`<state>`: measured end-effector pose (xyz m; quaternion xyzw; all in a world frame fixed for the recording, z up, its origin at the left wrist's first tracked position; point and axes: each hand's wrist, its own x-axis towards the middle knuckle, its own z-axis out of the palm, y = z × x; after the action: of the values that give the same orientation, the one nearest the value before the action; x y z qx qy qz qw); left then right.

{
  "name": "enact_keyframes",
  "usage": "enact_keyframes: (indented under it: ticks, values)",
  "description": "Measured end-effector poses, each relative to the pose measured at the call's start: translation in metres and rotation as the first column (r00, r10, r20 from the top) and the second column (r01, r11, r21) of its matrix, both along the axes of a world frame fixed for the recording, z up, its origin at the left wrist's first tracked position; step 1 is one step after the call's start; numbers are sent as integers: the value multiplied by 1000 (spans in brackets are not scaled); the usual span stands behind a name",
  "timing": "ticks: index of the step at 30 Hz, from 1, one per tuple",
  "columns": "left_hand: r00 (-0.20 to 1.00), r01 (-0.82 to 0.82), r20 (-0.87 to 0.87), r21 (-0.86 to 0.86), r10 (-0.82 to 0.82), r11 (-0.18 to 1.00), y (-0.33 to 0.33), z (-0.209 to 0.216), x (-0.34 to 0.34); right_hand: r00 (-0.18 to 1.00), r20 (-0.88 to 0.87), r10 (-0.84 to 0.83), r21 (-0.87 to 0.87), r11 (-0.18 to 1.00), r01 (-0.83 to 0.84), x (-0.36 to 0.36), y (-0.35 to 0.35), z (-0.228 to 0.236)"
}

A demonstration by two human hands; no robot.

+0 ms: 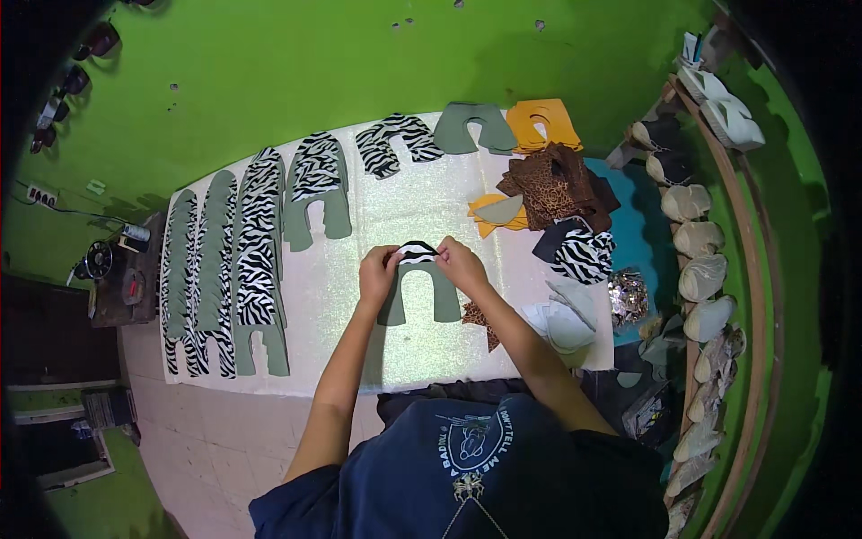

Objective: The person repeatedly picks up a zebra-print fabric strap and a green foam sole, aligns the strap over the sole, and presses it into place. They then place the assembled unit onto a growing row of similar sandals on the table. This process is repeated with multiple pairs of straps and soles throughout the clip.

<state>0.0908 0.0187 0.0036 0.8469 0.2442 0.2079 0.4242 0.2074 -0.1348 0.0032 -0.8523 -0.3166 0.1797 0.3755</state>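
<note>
A small zebra-print half-moon piece (pixel 417 252) is stretched between my two hands over the top of a grey-green U-shaped piece (pixel 445 298). My left hand (pixel 378 271) pinches its left end, and the right end is pinched in my right hand (pixel 461 266). The U-shaped piece has its two legs pointing toward me on the pale shiny table (pixel 332 350). I cannot tell whether the two pieces touch. Beside my right forearm lie a leopard-print scrap (pixel 479 321) and a pile of white pieces (pixel 557 323).
Overlapping rows of grey-green and zebra-print pieces (pixel 258 242) line the table's left side. Along the back are zebra (pixel 395 135), grey-green (pixel 462 126) and orange stacks (pixel 549 117). Leopard-print pieces (pixel 548 193) and zebra pieces (pixel 582 253) are heaped at right, near a rack of shoe forms (pixel 703 278).
</note>
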Motion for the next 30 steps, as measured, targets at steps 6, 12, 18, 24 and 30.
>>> enact_keyframes:
  ticks: [6,12,18,24,30]
  values:
    - [1000,-7,22,99,5,995,-4,-3,0,1000,-1,-9,8,1000,9,-4,0,4]
    - [997,1,77,240,-20,971,-6,-3,1,1000,-3,-16,-39,999,16,-5,-1,7]
    - [996,-69,80,332,44,941,-14,3,1,999,21,-28,-80,996,29,-6,2,6]
    - [999,34,4,429,-40,903,-55,20,3,995,91,-47,-24,999,49,-6,0,1]
    - [950,228,-307,540,-62,810,-75,-4,-1,999,45,-11,-53,999,13,-7,2,8]
